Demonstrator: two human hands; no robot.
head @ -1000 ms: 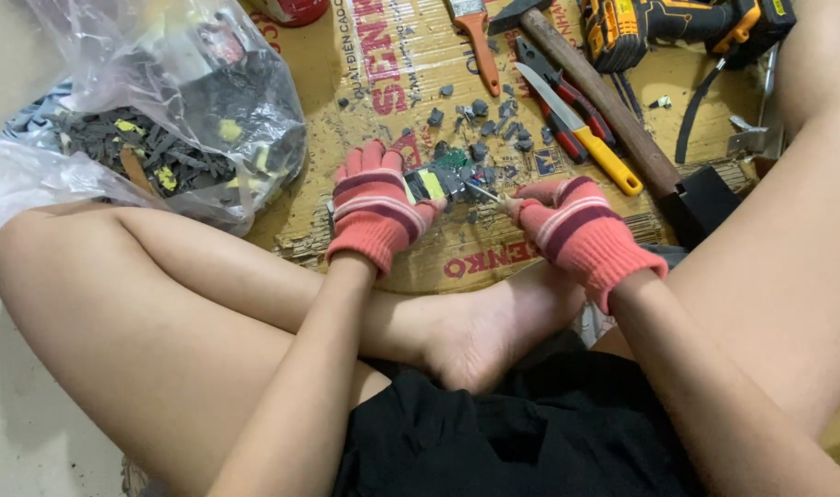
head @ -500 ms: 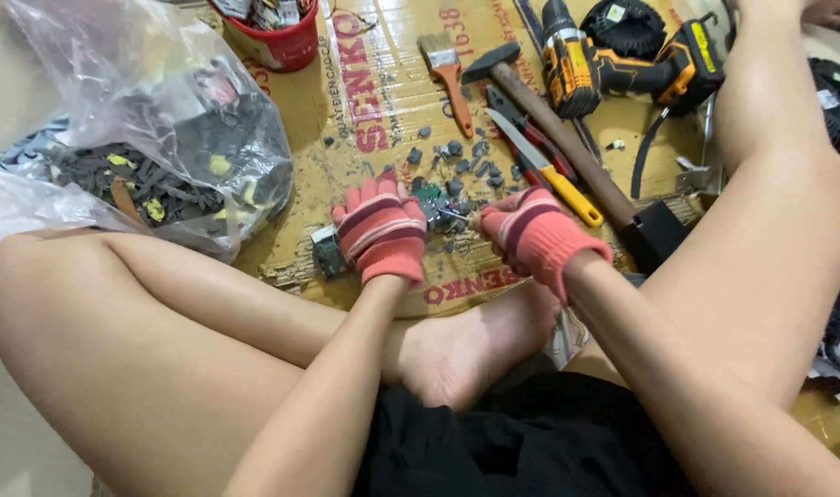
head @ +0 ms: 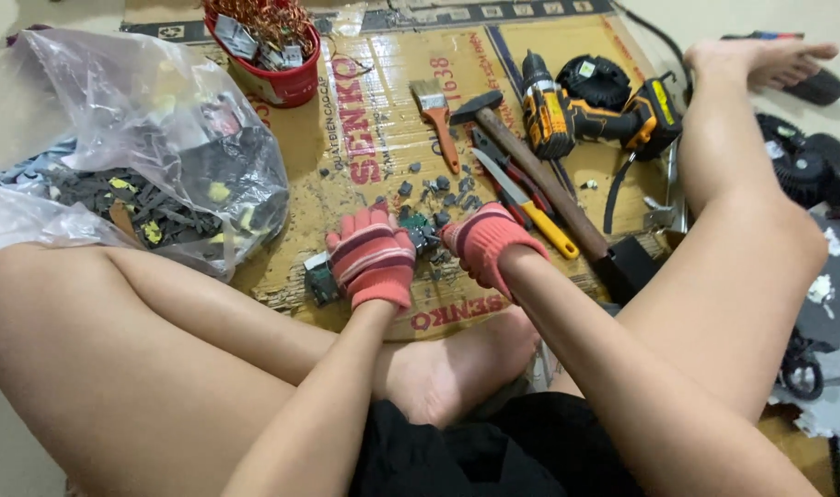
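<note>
- A person sat on a pale floor point(head: 15, 460), bare legs folded around a flattened cardboard sheet point(head: 383, 101) that served as the work surface, seen from above.
- At far left, a clear plastic bag point(head: 153, 120) slumped partly on the cardboard, filled with dark plastic scraps and a few yellow pieces.
- At the top, right of the bag, a red tub point(head: 286, 78) held coppery wire and small grey parts.
- Near the sheet's middle, the left hand point(head: 374, 262), in a red striped knit glove, was closed over a small green circuit board point(head: 418, 230); another green piece point(head: 320, 281) lay just beside that hand's outer edge.
- The right hand point(head: 489, 244), gloved the same way, curled in against the board's other side; whether it pinched the board or a small tool could not be made out.
- Small dark grey fragments point(head: 438, 189) lay scattered on the cardboard just above both hands.
- Further up, a paintbrush point(head: 435, 115) with an orange handle lay on the cardboard.
- To its right lay a hammer point(head: 530, 170) with a long wooden handle, and beside it a yellow-handled cutter point(head: 530, 212).
- A yellow and black cordless drill point(head: 590, 115) lay near the top right of the sheet.
- At far right, beyond the outstretched leg, dark fan-like parts point(head: 806, 170) sat on the floor.
</note>
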